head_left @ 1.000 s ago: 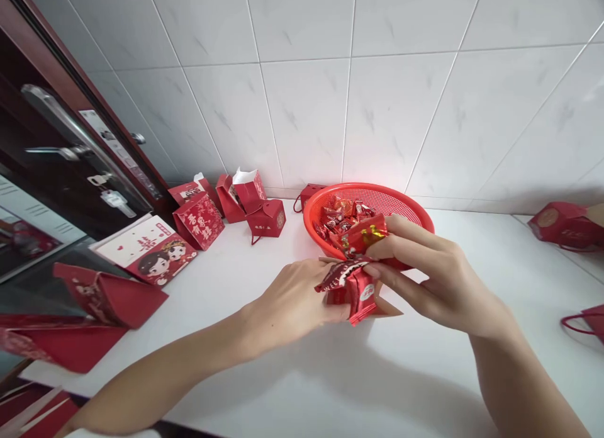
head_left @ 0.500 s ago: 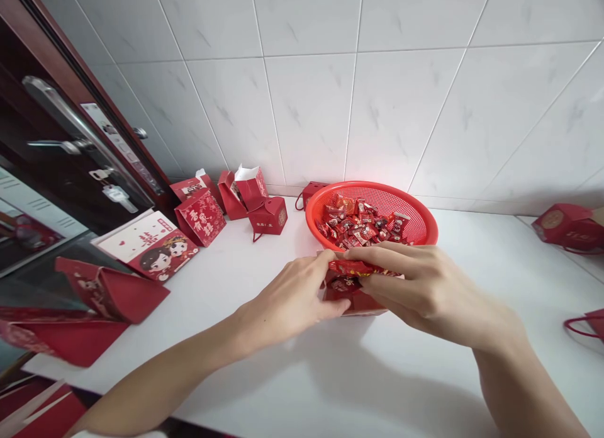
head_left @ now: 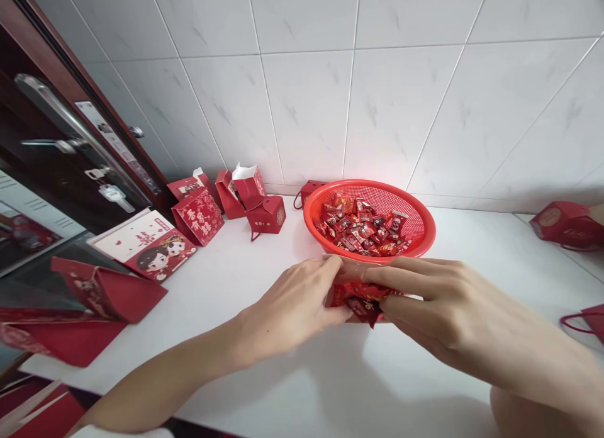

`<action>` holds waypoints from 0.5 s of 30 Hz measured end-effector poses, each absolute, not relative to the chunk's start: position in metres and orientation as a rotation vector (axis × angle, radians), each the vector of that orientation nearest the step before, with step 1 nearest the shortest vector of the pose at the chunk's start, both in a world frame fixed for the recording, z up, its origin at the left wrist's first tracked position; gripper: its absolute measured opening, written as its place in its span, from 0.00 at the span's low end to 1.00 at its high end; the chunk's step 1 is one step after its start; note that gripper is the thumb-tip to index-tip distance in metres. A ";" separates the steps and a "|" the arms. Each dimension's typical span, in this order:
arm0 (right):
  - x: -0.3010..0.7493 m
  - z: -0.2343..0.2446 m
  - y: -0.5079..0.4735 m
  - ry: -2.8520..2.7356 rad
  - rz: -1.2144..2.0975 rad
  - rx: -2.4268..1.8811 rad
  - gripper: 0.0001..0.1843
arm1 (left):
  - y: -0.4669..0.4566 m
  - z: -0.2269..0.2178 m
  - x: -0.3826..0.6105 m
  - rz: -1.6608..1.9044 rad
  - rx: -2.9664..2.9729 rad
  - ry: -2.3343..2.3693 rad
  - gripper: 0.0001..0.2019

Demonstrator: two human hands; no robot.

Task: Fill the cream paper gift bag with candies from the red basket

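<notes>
Single head cam, looking forward and down at close range over the white counter (head_left: pixel 264 387), facing the tiled wall (head_left: pixel 302 98); no second view overlapping.

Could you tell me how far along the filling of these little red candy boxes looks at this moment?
Done: one closed red box stands by the wall. In hand: left hand and right hand press wrapped candies into a small box between them, mostly hidden. Left: the red basket holds many candies, an open box and flat folded boxes wait at the left.
</notes>
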State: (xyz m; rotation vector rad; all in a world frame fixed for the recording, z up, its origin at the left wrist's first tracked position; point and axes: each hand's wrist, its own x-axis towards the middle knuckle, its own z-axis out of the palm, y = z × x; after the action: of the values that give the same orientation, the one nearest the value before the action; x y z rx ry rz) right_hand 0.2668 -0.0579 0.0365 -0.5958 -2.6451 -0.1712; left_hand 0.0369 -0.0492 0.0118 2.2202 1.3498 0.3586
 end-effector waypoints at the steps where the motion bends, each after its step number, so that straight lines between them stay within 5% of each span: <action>1: 0.268 0.035 -0.058 -2.647 -0.169 -0.604 0.16 | -0.050 0.012 0.037 0.349 2.236 1.338 0.10; 15: 0.257 0.025 -0.059 -2.631 -0.244 -0.733 0.10 | -0.049 0.008 0.039 0.470 2.285 1.233 0.09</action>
State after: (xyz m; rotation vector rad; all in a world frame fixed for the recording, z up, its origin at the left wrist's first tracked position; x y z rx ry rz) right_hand 0.2573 -0.0585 0.0246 -0.7327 -2.6311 -0.2440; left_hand 0.0394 -0.0489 0.0077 2.2852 1.2334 0.4701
